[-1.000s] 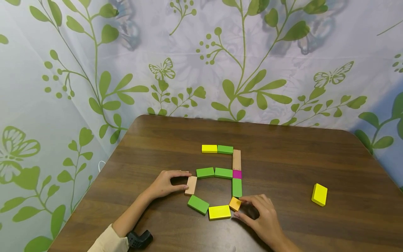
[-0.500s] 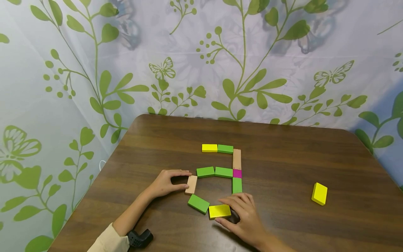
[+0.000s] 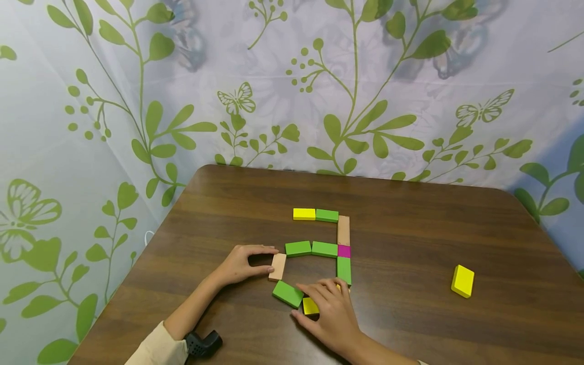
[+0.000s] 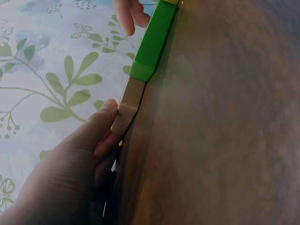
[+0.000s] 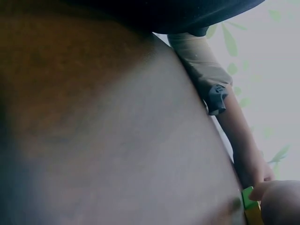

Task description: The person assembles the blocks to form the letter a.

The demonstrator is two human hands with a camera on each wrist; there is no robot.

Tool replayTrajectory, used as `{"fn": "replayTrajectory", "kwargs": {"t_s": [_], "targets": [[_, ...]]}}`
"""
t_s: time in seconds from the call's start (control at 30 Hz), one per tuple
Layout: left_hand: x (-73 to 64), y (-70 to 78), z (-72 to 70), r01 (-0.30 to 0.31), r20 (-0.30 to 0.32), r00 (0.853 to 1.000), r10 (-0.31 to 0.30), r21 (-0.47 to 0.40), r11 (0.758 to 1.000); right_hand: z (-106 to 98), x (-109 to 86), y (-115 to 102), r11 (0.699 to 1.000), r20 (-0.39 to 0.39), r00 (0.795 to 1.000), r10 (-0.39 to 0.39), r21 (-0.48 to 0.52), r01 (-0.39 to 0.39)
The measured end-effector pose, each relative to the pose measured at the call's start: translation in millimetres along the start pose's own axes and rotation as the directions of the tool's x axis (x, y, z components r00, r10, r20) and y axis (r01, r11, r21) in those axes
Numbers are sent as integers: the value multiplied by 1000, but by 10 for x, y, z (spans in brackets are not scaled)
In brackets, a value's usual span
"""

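Observation:
In the head view, building blocks lie in a figure on the brown table. My left hand [image 3: 242, 264] pinches a plain wooden block [image 3: 277, 267] at the figure's left side; the left wrist view shows the thumb on this wooden block [image 4: 129, 105], end to end with a green block [image 4: 152, 42]. My right hand [image 3: 332, 315] is over the yellow block [image 3: 310, 306], covering its right part. Its thumb and forefinger are spread about the right end of the slanted green block [image 3: 287, 294]. An orange block is mostly hidden under the right hand.
Farther back are two green blocks [image 3: 325, 249], a magenta block [image 3: 344, 251], a wooden block [image 3: 343, 230] and a yellow block [image 3: 304, 214]. Another yellow block [image 3: 463, 281] lies apart at the right. A patterned cloth [image 3: 274, 101] hangs behind the table [image 3: 401, 228].
My right hand has let go of the orange block and slid left, past the yellow block to the slanted green one. The left hand keeps its hold on the wooden block.

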State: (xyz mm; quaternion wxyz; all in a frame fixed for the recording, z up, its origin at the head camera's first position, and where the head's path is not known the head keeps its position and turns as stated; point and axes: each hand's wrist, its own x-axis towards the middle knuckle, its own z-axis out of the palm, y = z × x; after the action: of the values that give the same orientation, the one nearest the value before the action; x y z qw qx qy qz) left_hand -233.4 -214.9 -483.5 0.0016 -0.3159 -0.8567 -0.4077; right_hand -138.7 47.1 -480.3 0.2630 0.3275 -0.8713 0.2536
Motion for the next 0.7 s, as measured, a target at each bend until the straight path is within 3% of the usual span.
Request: {"fn": "replayTrajectory", "kwargs": {"t_s": [0.7], "targets": [[-6, 9, -5, -3, -2, 1000, 3, -8, 1000, 35, 12, -3, 999, -16, 1000, -24, 35, 25]]}}
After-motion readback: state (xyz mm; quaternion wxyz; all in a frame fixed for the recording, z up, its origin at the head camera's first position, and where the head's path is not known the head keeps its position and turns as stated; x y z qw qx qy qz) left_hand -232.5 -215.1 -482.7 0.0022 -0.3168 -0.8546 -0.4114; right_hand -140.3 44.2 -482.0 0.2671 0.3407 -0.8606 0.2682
